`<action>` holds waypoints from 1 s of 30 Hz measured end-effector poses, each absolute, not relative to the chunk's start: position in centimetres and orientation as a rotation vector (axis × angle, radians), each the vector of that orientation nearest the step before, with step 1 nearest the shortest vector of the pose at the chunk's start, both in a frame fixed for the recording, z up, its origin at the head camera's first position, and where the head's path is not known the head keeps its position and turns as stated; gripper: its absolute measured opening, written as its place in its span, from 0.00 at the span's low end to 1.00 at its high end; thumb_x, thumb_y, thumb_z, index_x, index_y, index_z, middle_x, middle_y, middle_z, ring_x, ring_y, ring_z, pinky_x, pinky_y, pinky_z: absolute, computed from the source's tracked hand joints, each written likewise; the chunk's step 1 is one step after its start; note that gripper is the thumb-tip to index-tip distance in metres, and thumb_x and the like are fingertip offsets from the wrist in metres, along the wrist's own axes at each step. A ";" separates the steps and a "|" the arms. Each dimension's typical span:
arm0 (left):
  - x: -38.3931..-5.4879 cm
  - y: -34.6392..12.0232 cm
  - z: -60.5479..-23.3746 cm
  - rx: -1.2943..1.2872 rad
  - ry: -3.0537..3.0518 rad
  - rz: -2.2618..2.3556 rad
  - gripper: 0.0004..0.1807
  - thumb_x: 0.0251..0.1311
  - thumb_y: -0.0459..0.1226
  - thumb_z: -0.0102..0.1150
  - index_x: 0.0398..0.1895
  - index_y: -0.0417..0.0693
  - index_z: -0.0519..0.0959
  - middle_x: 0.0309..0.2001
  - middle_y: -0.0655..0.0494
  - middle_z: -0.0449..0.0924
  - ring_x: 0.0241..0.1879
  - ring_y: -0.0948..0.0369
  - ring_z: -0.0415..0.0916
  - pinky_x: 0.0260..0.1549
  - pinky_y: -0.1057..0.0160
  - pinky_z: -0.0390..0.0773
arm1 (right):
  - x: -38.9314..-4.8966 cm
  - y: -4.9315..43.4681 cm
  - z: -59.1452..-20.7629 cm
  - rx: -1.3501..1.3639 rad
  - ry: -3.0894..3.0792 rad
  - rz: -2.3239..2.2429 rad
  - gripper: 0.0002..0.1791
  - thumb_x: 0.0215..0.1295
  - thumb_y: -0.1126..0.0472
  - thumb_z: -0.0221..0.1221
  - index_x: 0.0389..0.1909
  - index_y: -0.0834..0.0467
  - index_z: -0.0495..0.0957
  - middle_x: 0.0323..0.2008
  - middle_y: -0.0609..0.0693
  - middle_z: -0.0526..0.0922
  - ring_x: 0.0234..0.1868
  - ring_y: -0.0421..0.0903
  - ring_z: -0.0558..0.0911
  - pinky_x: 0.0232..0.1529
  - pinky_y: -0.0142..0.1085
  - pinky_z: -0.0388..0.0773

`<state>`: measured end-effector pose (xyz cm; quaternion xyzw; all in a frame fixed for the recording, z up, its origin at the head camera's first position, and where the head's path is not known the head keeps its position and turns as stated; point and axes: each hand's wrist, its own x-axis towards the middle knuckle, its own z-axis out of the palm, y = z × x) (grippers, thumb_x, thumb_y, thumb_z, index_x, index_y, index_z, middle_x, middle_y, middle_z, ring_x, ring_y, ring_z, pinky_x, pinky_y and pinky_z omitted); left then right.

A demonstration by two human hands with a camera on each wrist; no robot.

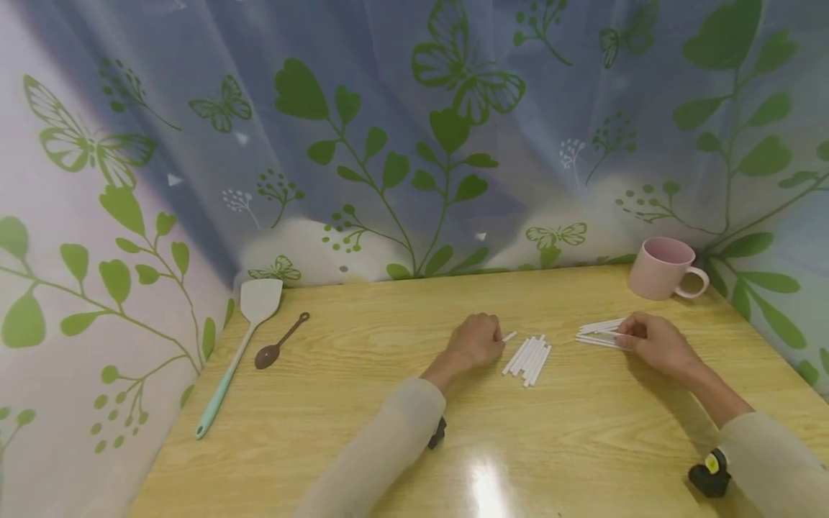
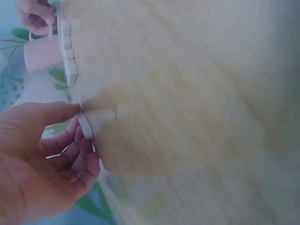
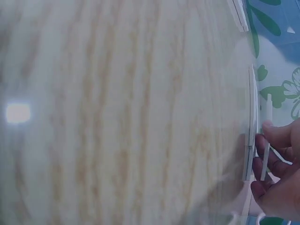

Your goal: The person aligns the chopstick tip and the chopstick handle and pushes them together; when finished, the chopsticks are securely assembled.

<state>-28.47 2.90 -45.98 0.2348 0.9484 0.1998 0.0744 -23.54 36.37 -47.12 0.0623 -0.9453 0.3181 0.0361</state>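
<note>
My left hand (image 1: 476, 340) pinches a short white stick (image 1: 509, 337) between thumb and fingers, low over the table. In the left wrist view this stick (image 2: 86, 126) shows beneath the thumb tip. Just right of that hand lies a pile of similar white sticks (image 1: 531, 361), roughly side by side and slanting. Farther right, my right hand (image 1: 662, 347) is at the right end of a second, looser group of white sticks (image 1: 592, 338). Thumb and fingers of that hand hold one white stick (image 3: 268, 108), raised beside those lying on the table.
A pink mug (image 1: 654, 270) stands at the back right, behind the right hand. On the left lie a white-headed spatula (image 1: 260, 301) with a mint handle and a small brown spoon (image 1: 268, 355). A leaf-and-butterfly curtain (image 1: 388, 144) borders the wooden table (image 1: 363, 324).
</note>
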 end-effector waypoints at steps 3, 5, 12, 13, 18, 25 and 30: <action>-28.6 2.8 -45.9 0.699 2.877 0.573 0.06 0.69 0.36 0.61 0.40 0.46 0.86 0.39 0.57 0.82 0.37 0.63 0.76 0.34 0.68 0.79 | -23.6 36.2 -46.8 0.181 -2.876 0.965 0.08 0.74 0.63 0.62 0.41 0.65 0.78 0.38 0.60 0.84 0.39 0.52 0.78 0.36 0.37 0.73; -28.6 2.6 -45.7 0.694 2.880 0.596 0.06 0.70 0.35 0.60 0.42 0.45 0.86 0.38 0.56 0.82 0.35 0.63 0.76 0.34 0.68 0.79 | -23.5 36.0 -46.5 0.210 -2.843 0.960 0.07 0.74 0.64 0.62 0.40 0.65 0.77 0.40 0.62 0.84 0.42 0.59 0.82 0.37 0.40 0.75; -28.2 1.3 -44.3 0.706 2.769 0.867 0.07 0.75 0.34 0.55 0.49 0.41 0.79 0.38 0.50 0.85 0.27 0.63 0.77 0.28 0.68 0.78 | -22.7 34.6 -45.4 0.420 -2.769 1.088 0.03 0.75 0.70 0.57 0.43 0.63 0.72 0.33 0.57 0.81 0.33 0.49 0.82 0.30 0.36 0.77; -28.1 1.1 -44.0 0.710 2.745 0.914 0.08 0.76 0.33 0.55 0.51 0.40 0.78 0.39 0.49 0.86 0.27 0.62 0.78 0.27 0.68 0.78 | -22.5 34.4 -45.3 0.445 -2.778 1.109 0.03 0.77 0.69 0.56 0.44 0.63 0.71 0.33 0.55 0.80 0.31 0.46 0.79 0.28 0.34 0.74; -27.8 -0.5 -43.1 0.726 2.699 1.052 0.14 0.76 0.33 0.55 0.60 0.43 0.79 0.41 0.50 0.87 0.26 0.65 0.76 0.23 0.70 0.73 | -22.0 33.1 -44.6 0.504 -2.818 1.130 0.03 0.81 0.65 0.52 0.48 0.60 0.69 0.33 0.54 0.79 0.32 0.43 0.75 0.29 0.34 0.70; -27.1 -3.2 -42.4 0.739 2.752 1.122 0.12 0.76 0.34 0.54 0.53 0.47 0.85 0.42 0.50 0.87 0.23 0.65 0.75 0.22 0.70 0.72 | -21.9 31.5 -43.4 0.591 -2.762 1.124 0.07 0.80 0.63 0.55 0.53 0.58 0.76 0.28 0.52 0.78 0.27 0.41 0.74 0.27 0.35 0.69; -26.3 -5.0 -42.0 0.752 2.724 1.219 0.10 0.76 0.35 0.55 0.51 0.46 0.84 0.47 0.47 0.86 0.32 0.57 0.87 0.23 0.68 0.78 | -21.8 30.6 -42.9 0.662 -2.767 1.136 0.06 0.77 0.62 0.60 0.50 0.54 0.83 0.37 0.50 0.85 0.39 0.40 0.83 0.41 0.33 0.81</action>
